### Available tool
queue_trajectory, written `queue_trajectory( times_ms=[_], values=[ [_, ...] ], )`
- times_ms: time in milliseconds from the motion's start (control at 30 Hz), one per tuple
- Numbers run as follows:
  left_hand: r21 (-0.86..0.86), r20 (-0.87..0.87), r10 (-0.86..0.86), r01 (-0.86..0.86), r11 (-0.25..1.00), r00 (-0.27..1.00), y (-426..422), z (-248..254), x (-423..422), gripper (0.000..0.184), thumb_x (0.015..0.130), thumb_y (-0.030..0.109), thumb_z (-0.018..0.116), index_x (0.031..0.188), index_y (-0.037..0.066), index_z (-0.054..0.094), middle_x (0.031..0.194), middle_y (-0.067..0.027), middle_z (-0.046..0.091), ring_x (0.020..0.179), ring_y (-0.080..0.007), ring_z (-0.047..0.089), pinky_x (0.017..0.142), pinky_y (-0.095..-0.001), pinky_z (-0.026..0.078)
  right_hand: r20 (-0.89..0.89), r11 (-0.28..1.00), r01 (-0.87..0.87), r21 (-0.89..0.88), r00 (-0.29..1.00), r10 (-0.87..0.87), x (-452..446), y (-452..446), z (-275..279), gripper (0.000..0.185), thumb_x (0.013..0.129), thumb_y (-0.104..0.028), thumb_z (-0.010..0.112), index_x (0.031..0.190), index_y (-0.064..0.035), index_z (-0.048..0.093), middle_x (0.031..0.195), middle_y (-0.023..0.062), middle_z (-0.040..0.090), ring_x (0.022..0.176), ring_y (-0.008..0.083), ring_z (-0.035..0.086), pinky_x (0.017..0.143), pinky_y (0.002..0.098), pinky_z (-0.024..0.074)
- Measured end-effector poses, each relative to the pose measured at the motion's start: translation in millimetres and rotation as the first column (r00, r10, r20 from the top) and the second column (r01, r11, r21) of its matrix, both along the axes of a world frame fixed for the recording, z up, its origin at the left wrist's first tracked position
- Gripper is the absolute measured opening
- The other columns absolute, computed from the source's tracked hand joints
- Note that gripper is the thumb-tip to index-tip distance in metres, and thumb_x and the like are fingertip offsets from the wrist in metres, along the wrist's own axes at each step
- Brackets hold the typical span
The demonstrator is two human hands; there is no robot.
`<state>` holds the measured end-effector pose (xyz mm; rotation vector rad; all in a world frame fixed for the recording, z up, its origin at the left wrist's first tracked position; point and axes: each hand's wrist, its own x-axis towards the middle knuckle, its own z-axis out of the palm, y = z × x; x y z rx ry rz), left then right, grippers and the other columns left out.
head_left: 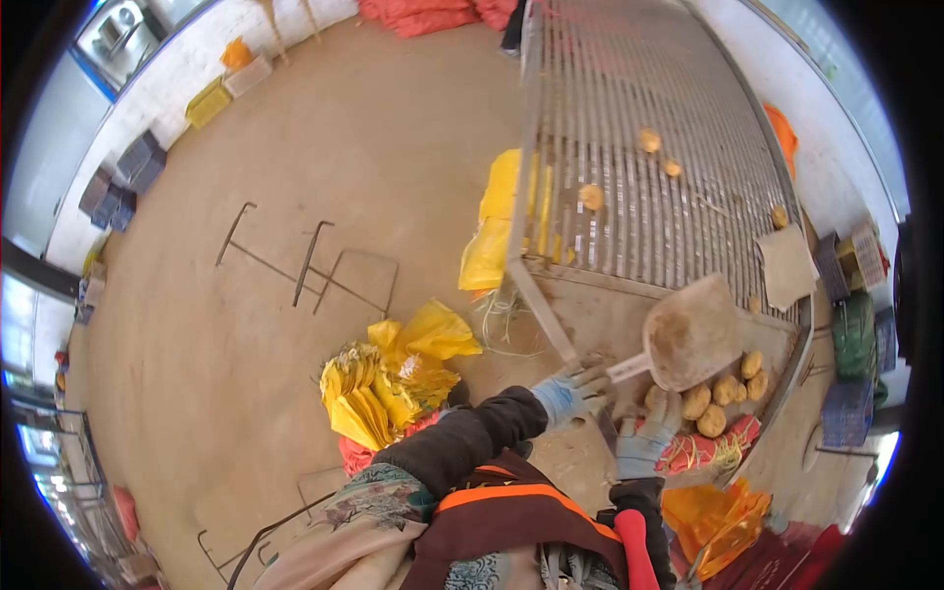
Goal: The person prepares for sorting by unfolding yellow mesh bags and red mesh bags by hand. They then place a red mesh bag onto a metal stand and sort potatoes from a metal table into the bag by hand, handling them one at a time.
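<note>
My left hand point(575, 391), in a light blue and grey glove, lies with fingers stretched out at the near left edge of the metal chute point(600, 295). Its fingertips are close to the handle end of a dirty scoop point(693, 336), whose wide blade rests on the chute. Whether they touch the handle I cannot tell. My right hand point(649, 439), gloved alike, reaches forward with fingers extended beside a group of potatoes point(726, 391). One potato is partly hidden by its fingertips. Red mesh sacking point(710, 447) with straw-like strands sits at the chute's near lip.
A slatted sorting rack point(629, 118) rises beyond the chute with a few potatoes on it. Cardboard point(787, 267) lies at its right. Yellow sacks point(393, 379) are piled left of me. Metal frames point(315, 270) stand on the floor; crates point(848, 413) line the right wall.
</note>
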<state>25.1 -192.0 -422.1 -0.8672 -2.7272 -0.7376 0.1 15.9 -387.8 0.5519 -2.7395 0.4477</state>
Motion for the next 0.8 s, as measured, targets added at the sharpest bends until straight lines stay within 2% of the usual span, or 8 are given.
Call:
queue_trajectory(
  times_ms=[133, 233, 267, 333, 400, 467, 567, 800],
  values=[
    [0.105, -0.119, 0.027, -0.015, 0.994, 0.993, -56, -23, 52, 0.051, 0.068, 0.031, 0.066, 0.114, 0.012, 0.052, 0.124, -0.0097, 0.048, 0.124, -0.0301, 0.039, 0.101, -0.0491, 0.031, 0.093, 0.936, -0.334, 0.113, 0.941, 0.325, 0, -77, -14, 0.062, 0.071, -0.027, 0.065, 0.123, -0.0007, 0.043, 0.127, 0.022, 0.041, 0.119, 0.0418, 0.037, 0.098, 0.051, 0.0314],
    [0.0, 0.154, 0.384, -0.389, 0.921, 0.91, -180, -40, 146, 0.045, 0.065, 0.025, 0.07, 0.104, 0.007, 0.058, 0.108, -0.0128, 0.056, 0.105, -0.03, 0.053, 0.086, -0.045, 0.043, 0.15, 0.872, -0.449, 0.195, 0.892, 0.426, 2, -108, -31, 0.072, 0.064, -0.028, 0.069, 0.125, -0.0016, 0.041, 0.123, 0.0206, 0.043, 0.115, 0.0408, 0.041, 0.095, 0.05, 0.0349],
    [-0.157, 0.414, 0.498, -0.479, 0.864, 0.762, -211, -54, 170, 0.047, 0.062, 0.024, 0.072, 0.104, 0.006, 0.058, 0.101, -0.0136, 0.057, 0.095, -0.0337, 0.056, 0.081, -0.0424, 0.046, 0.14, 0.89, -0.406, 0.207, 0.913, 0.383, 1, -105, -40, 0.073, 0.064, -0.026, 0.07, 0.126, -0.0017, 0.04, 0.123, 0.0204, 0.044, 0.113, 0.0407, 0.042, 0.093, 0.0498, 0.0358],
    [-0.379, 0.519, 0.739, -0.659, 0.649, 0.429, -260, -63, 236, 0.052, 0.065, 0.028, 0.072, 0.108, 0.004, 0.056, 0.105, -0.0172, 0.056, 0.097, -0.0356, 0.055, 0.084, -0.0414, 0.046, 0.136, 0.9, -0.373, 0.226, 0.927, 0.35, 0, -98, -51, 0.073, 0.065, -0.023, 0.069, 0.128, -0.0008, 0.038, 0.122, 0.0217, 0.044, 0.108, 0.0406, 0.045, 0.09, 0.0497, 0.0375],
    [-0.596, 0.313, 0.937, -0.737, 0.32, 0.154, -286, -78, 297, 0.06, 0.069, 0.037, 0.069, 0.117, 0.005, 0.051, 0.117, -0.017, 0.052, 0.108, -0.0323, 0.05, 0.091, -0.0417, 0.041, 0.161, 0.89, -0.397, 0.224, 0.916, 0.368, 1, -98, -50, 0.074, 0.067, -0.023, 0.069, 0.129, 0.0, 0.037, 0.122, 0.0233, 0.043, 0.108, 0.0412, 0.045, 0.09, 0.0497, 0.0376],
    [-0.688, 0.305, 0.91, -0.726, 0.006, -0.282, -310, -98, 331, 0.073, 0.072, 0.043, 0.067, 0.129, 0.006, 0.04, 0.128, -0.0188, 0.044, 0.118, -0.0362, 0.042, 0.097, -0.0447, 0.035, 0.264, 0.89, -0.404, 0.214, 0.901, 0.345, -1, -94, -51, 0.074, 0.07, -0.023, 0.068, 0.13, 0.0022, 0.034, 0.121, 0.0273, 0.042, 0.109, 0.0433, 0.044, 0.09, 0.0495, 0.0375],
    [-0.508, 0.276, 0.856, -0.822, -0.258, -0.438, -340, -78, 326, 0.073, 0.073, 0.043, 0.066, 0.13, 0.004, 0.04, 0.131, -0.0194, 0.042, 0.121, -0.0356, 0.039, 0.1, -0.0449, 0.032, 0.269, 0.896, -0.434, 0.098, 0.878, 0.396, -8, -88, -61, 0.075, 0.07, -0.023, 0.068, 0.131, 0.0023, 0.033, 0.123, 0.0276, 0.041, 0.11, 0.0439, 0.043, 0.092, 0.0504, 0.0358],
    [-0.382, 0.191, 0.931, -0.897, -0.222, -0.312, -431, -48, 208, 0.074, 0.075, 0.045, 0.063, 0.131, 0.003, 0.038, 0.134, -0.0194, 0.04, 0.124, -0.0353, 0.037, 0.102, -0.0442, 0.031, 0.18, 0.801, -0.58, 0.147, 0.812, 0.555, -30, -185, -19, 0.076, 0.072, -0.022, 0.066, 0.134, 0.0015, 0.03, 0.125, 0.0256, 0.04, 0.113, 0.0448, 0.04, 0.096, 0.0527, 0.0309]
  ],
)
